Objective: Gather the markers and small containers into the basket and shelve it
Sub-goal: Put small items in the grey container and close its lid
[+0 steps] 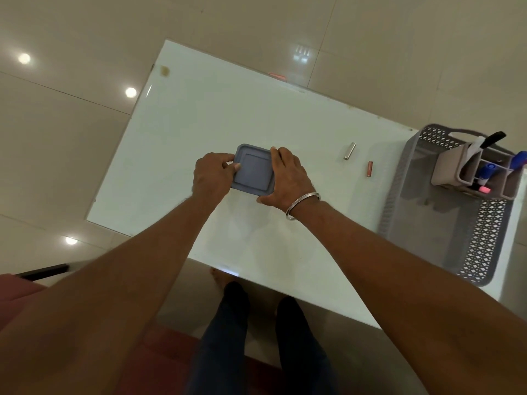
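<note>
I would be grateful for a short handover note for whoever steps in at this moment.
Left hand and right hand both grip the square grey container at mid-table.
The grey basket stands at the table's right end, with a divided holder of markers inside.
Done: holder and markers are in.
Left: container, silver tube and pink tube, both lying loose on the white table, then shelving.

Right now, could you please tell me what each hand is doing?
Left hand: closed on the left edge of the square grey container.
Right hand: closed on the container's right edge.
</note>
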